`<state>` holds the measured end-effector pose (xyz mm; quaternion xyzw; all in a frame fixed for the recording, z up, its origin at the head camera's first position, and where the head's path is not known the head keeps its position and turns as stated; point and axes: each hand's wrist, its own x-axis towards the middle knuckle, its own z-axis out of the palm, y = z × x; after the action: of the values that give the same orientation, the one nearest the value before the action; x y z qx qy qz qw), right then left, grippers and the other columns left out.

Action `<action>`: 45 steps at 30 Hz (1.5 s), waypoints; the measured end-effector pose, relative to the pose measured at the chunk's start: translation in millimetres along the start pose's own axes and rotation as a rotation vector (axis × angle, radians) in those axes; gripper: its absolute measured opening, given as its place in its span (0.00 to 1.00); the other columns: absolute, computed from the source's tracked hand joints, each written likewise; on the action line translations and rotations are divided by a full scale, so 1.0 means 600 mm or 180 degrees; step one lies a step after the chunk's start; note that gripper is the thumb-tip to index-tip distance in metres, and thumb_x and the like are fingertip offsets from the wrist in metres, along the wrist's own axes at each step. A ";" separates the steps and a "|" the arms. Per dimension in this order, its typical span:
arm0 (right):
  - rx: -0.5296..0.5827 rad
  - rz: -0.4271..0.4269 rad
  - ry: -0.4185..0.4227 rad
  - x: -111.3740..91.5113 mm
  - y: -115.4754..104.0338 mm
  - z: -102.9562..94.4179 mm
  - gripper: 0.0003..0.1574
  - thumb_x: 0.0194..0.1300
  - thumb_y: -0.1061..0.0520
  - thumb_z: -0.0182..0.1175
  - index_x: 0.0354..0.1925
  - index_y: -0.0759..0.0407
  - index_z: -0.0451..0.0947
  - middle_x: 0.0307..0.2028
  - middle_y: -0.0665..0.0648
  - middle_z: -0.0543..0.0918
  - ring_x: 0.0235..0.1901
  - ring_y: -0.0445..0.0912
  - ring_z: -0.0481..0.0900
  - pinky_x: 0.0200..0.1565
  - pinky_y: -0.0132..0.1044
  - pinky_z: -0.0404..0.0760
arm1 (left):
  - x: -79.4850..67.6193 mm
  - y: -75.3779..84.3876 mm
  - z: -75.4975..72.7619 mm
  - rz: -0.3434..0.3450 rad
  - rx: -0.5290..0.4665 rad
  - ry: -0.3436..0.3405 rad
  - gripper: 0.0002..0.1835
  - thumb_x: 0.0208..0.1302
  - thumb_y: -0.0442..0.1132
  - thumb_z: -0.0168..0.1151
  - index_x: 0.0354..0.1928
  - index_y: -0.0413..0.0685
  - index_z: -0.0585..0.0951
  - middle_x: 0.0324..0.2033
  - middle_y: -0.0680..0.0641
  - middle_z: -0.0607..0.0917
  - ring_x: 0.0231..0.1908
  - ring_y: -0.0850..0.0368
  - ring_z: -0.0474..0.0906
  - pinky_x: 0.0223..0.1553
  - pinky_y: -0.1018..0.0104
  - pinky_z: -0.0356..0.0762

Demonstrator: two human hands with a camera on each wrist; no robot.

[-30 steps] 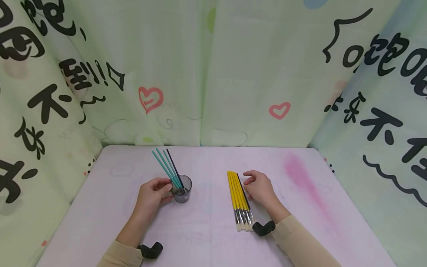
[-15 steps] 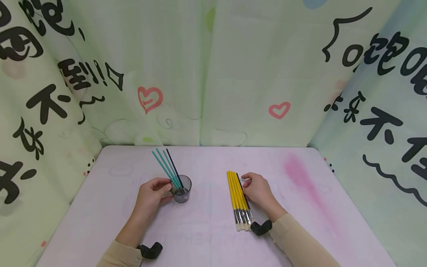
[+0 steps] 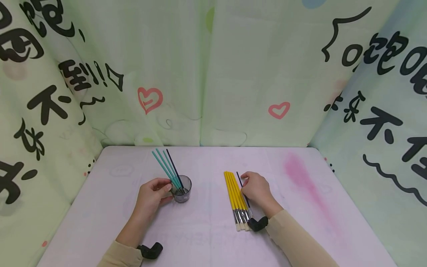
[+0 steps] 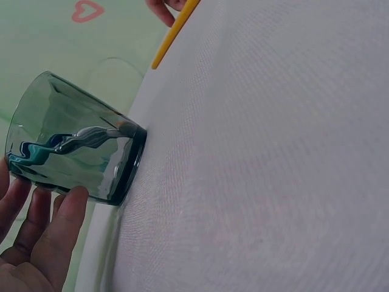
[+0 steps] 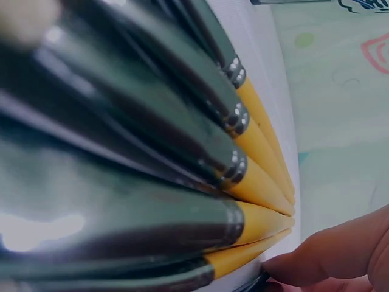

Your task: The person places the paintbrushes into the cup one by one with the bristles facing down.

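My left hand holds a tinted clear glass at its left side, thumb and fingers at the wall. Upright on the table, the glass contains several thin paintbrushes, teal-handled ones plus one with a dark handle. To the right, my right hand pinches a black-handled paintbrush between thumb and fingers; its lower part is partly hidden behind the wrist camera. Just left of it lies a row of yellow-handled paintbrushes, bristles toward me. Close up, the right wrist view shows their metal ferrules and the thumb.
A pale pink cloth covers the table, with a darker pink streak on the right. Printed curtains enclose the back and sides. Black wrist cameras sit at both cuffs.
My right hand has come slightly left and now pinches the black-handled paintbrush. The tops of the yellow handles have shifted left, leaving a gap beside the black handle. The left hand stays put.
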<state>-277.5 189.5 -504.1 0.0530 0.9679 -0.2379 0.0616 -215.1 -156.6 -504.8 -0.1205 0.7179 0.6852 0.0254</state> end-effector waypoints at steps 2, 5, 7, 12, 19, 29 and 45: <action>-0.0063 0.0033 -0.0020 0.002 -0.003 0.000 0.28 0.59 0.62 0.68 0.59 0.59 0.85 0.31 0.54 0.84 0.30 0.48 0.78 0.33 0.36 0.77 | 0.000 0.000 0.000 -0.0004 0.0003 0.0003 0.14 0.75 0.31 0.66 0.58 0.35 0.85 0.50 0.39 0.86 0.45 0.55 0.86 0.51 0.54 0.94; -0.0118 0.0086 -0.0046 0.003 -0.008 0.000 0.27 0.59 0.62 0.68 0.58 0.59 0.85 0.34 0.55 0.86 0.32 0.49 0.80 0.34 0.37 0.80 | 0.001 -0.001 -0.001 -0.0007 0.0016 0.0009 0.14 0.75 0.31 0.66 0.59 0.36 0.85 0.50 0.39 0.86 0.45 0.55 0.87 0.51 0.54 0.94; -0.0138 0.0110 -0.0061 0.003 -0.011 0.001 0.27 0.60 0.63 0.68 0.59 0.59 0.85 0.35 0.55 0.87 0.33 0.49 0.80 0.35 0.37 0.81 | 0.000 0.000 -0.001 -0.0013 0.0024 0.0014 0.14 0.75 0.32 0.67 0.59 0.36 0.85 0.50 0.39 0.86 0.46 0.55 0.87 0.52 0.53 0.94; -0.0121 0.0164 -0.0064 0.001 -0.019 0.005 0.28 0.60 0.63 0.65 0.60 0.60 0.82 0.38 0.57 0.87 0.32 0.50 0.80 0.31 0.35 0.78 | 0.000 -0.001 0.000 -0.0018 0.0037 0.0027 0.14 0.75 0.33 0.67 0.59 0.37 0.85 0.52 0.39 0.85 0.47 0.53 0.87 0.53 0.51 0.93; -0.0120 0.0168 -0.0023 0.002 -0.021 0.010 0.27 0.58 0.63 0.65 0.58 0.59 0.82 0.39 0.58 0.86 0.30 0.50 0.80 0.26 0.34 0.76 | -0.001 -0.001 -0.001 -0.0020 0.0035 0.0041 0.14 0.75 0.32 0.67 0.59 0.37 0.85 0.52 0.38 0.85 0.46 0.54 0.87 0.52 0.52 0.93; 0.0461 0.0128 -0.0139 0.007 0.001 -0.002 0.31 0.58 0.63 0.67 0.62 0.57 0.82 0.38 0.57 0.84 0.30 0.48 0.79 0.26 0.34 0.77 | 0.001 -0.002 0.001 -0.0008 0.0006 0.0046 0.13 0.75 0.31 0.66 0.58 0.35 0.85 0.50 0.39 0.85 0.45 0.55 0.86 0.52 0.51 0.94; 0.2003 -0.0219 0.0116 -0.008 -0.050 -0.040 0.33 0.64 0.68 0.63 0.66 0.53 0.78 0.43 0.59 0.80 0.34 0.48 0.81 0.35 0.34 0.90 | 0.000 -0.003 0.001 -0.0028 0.0008 0.0055 0.13 0.75 0.32 0.67 0.58 0.37 0.85 0.50 0.40 0.85 0.46 0.54 0.86 0.53 0.50 0.93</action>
<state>-279.1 174.1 -468.6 0.0409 0.8490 -0.5266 0.0168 -214.7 -156.2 -506.3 -0.1295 0.7185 0.6830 0.0223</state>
